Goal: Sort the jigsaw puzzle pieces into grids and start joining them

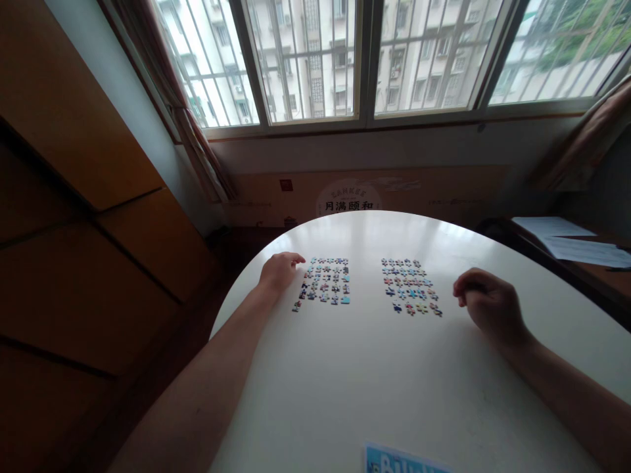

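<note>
Two groups of small jigsaw pieces lie in rows on the white round table (315, 381). My left hand (282, 269) is beside the upper left corner of the left group (324, 287), its index finger stretched toward the pieces and nothing visible in it. To the right of the right group (407, 282), my right hand (488, 299) rests with its fingers curled in. Whether those curled fingers hold anything is hidden. A blue printed sheet or box (401, 460) shows partly at the bottom edge of the view.
Papers (566, 246) lie on a dark surface beyond the table at the right. A large printed carton (419, 190) stands behind the table, below barred windows. Wooden cabinets (133, 276) are on the left, and curtains (190, 144) hang beside the windows.
</note>
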`<state>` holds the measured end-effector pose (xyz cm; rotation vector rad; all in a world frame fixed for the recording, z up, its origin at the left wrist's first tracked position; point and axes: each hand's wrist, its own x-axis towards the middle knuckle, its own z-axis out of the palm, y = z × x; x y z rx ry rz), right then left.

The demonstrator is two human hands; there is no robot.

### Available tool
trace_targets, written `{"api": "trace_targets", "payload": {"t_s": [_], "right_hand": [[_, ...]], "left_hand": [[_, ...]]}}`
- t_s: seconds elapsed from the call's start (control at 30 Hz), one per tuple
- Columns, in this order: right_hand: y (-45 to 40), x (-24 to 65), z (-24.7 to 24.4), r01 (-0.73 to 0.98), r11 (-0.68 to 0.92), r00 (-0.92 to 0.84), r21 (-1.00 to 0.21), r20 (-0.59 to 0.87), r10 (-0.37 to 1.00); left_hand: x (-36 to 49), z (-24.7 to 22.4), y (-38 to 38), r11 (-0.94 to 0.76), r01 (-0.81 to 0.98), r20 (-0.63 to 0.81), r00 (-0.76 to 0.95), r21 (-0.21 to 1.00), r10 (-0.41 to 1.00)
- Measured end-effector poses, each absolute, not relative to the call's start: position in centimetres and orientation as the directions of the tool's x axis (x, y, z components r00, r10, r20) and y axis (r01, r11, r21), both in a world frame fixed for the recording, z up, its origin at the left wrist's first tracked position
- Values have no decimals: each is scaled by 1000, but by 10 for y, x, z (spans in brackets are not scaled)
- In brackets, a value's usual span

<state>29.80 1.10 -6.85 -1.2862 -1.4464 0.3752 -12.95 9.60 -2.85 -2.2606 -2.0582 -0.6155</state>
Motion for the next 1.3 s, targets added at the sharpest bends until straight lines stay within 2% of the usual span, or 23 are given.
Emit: {"api": "trace_targets", "payload": {"t_s": [0.23, 0.73, 1.1, 1.3], "right_hand": [[11, 299, -70, 496, 350, 193, -795, 493, 848], [13, 301, -74, 479, 349, 197, -806, 486, 852], [10, 296, -69, 494, 347, 194, -797, 490, 850], [10, 297, -70, 497, 336, 197, -800, 481, 854]], "left_hand": [[-128, -28, 95, -177, 960, 292, 109, 219, 950], [-135, -35, 101, -162, 954, 345, 67, 254, 936], [-126, -34, 98, -284, 928, 401, 170, 242, 900], [-130, -36, 101, -292, 924, 436, 163, 248, 885]]}}
